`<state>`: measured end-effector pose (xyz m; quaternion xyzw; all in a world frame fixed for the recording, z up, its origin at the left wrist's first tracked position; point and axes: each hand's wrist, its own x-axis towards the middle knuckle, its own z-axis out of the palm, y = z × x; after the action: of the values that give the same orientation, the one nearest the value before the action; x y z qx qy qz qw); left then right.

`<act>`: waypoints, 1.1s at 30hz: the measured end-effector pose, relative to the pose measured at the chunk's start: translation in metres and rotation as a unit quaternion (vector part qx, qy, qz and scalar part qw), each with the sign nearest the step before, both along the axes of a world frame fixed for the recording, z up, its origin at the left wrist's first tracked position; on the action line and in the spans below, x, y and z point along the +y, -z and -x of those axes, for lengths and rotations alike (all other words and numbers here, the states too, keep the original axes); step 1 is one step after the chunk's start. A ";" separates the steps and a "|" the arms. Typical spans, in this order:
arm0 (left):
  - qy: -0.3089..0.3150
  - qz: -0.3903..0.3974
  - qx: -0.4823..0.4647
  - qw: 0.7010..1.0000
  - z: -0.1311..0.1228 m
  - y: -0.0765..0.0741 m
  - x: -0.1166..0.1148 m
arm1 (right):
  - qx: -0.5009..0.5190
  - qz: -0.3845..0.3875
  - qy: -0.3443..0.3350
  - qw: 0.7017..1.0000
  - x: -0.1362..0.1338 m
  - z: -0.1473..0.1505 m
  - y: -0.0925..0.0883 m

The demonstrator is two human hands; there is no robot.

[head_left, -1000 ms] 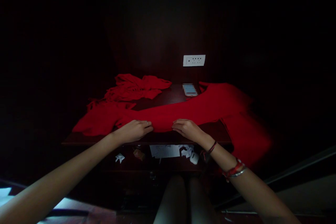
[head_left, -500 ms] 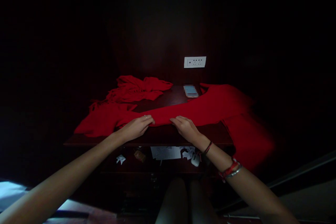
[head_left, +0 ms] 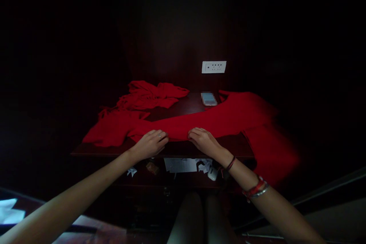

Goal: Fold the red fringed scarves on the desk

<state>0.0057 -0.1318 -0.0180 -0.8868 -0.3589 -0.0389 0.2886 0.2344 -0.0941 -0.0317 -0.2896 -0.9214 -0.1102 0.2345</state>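
A long red cloth (head_left: 228, 116) lies across a dark wooden table (head_left: 237, 146) and hangs over its right edge. My left hand (head_left: 150, 143) grips the near edge of the cloth with curled fingers; a ring shows on one finger. My right hand (head_left: 203, 140), a short way to its right, pinches the same edge with fingers bent. Bracelets sit on my right wrist. A second crumpled red cloth (head_left: 151, 95) lies at the back left of the table.
A phone (head_left: 208, 99) lies at the back of the table, below a white wall socket plate (head_left: 214, 67). A shelf under the tabletop holds papers (head_left: 180, 165) and small scraps. My knees (head_left: 197, 217) show below. The room is very dark.
Both hands pushed the cloth edge slightly away, then drew it back toward the table's front edge. The cloth fold between them has shifted a little.
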 end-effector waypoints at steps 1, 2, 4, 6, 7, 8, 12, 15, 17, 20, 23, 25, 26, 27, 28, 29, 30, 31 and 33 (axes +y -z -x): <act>0.000 -0.002 -0.001 1.000 -0.002 0.000 -0.001 | 0.004 0.006 -0.003 1.000 -0.001 0.002 -0.001; -0.001 -0.003 -0.003 1.000 -0.004 -0.001 -0.001 | 0.008 0.011 -0.006 1.000 -0.001 0.004 -0.001; -0.006 0.000 -0.001 1.000 -0.008 -0.001 -0.002 | 0.009 0.015 -0.013 1.000 -0.001 0.008 -0.001; -0.010 0.004 0.004 1.000 -0.010 -0.001 -0.001 | 0.001 0.012 -0.021 1.000 0.000 0.012 0.000; -0.012 0.006 0.007 1.000 -0.010 0.000 -0.001 | -0.005 0.011 -0.022 1.000 0.000 0.013 0.001; -0.014 0.005 0.009 1.000 -0.009 0.000 -0.001 | -0.010 0.011 -0.020 1.000 0.001 0.013 0.003; -0.042 -0.014 0.012 0.999 0.005 -0.001 0.000 | -0.015 0.016 -0.004 1.000 0.001 0.010 0.006; -0.076 -0.033 0.005 0.997 0.026 -0.005 0.002 | -0.016 0.017 0.002 1.000 -0.001 0.008 0.005; -0.103 -0.042 -0.014 0.994 0.042 -0.010 0.003 | -0.011 0.015 0.004 1.000 -0.001 0.008 0.002; -0.145 -0.046 -0.055 0.987 0.067 -0.020 0.008 | 0.011 0.015 0.003 1.000 -0.002 0.008 0.000; -0.181 -0.055 -0.073 0.979 0.089 -0.029 0.014 | 0.037 0.019 0.009 0.999 -0.002 0.009 -0.001; -0.205 -0.074 -0.068 0.974 0.101 -0.036 0.017 | 0.054 0.022 0.010 0.998 -0.001 0.009 -0.001; -0.220 -0.086 -0.061 0.970 0.107 -0.039 0.019 | 0.062 0.023 0.009 0.998 0.000 0.009 -0.001; -0.238 -0.102 -0.055 0.965 0.113 -0.043 0.021 | 0.070 0.023 0.009 0.997 0.001 0.008 -0.002; -0.257 -0.117 -0.050 0.958 0.120 -0.047 0.022 | 0.077 0.023 0.010 0.997 0.002 0.006 -0.003; -0.277 -0.128 -0.049 0.951 0.127 -0.051 0.025 | 0.082 0.023 0.012 0.996 0.003 0.003 -0.004; -0.299 -0.135 -0.052 0.943 0.135 -0.056 0.027 | 0.086 0.022 0.015 0.996 0.004 0.000 -0.006; -0.320 -0.137 -0.057 0.936 0.144 -0.061 0.031 | 0.090 0.022 0.019 0.996 0.006 -0.003 -0.007; -0.344 -0.128 -0.053 0.929 0.160 -0.074 0.039 | 0.095 0.021 0.026 0.995 0.008 -0.010 -0.010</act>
<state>-0.1543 -0.0926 0.0564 -0.6614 -0.6487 -0.0301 0.3753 0.2442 -0.0859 -0.0220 -0.3272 -0.8895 -0.0687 0.3115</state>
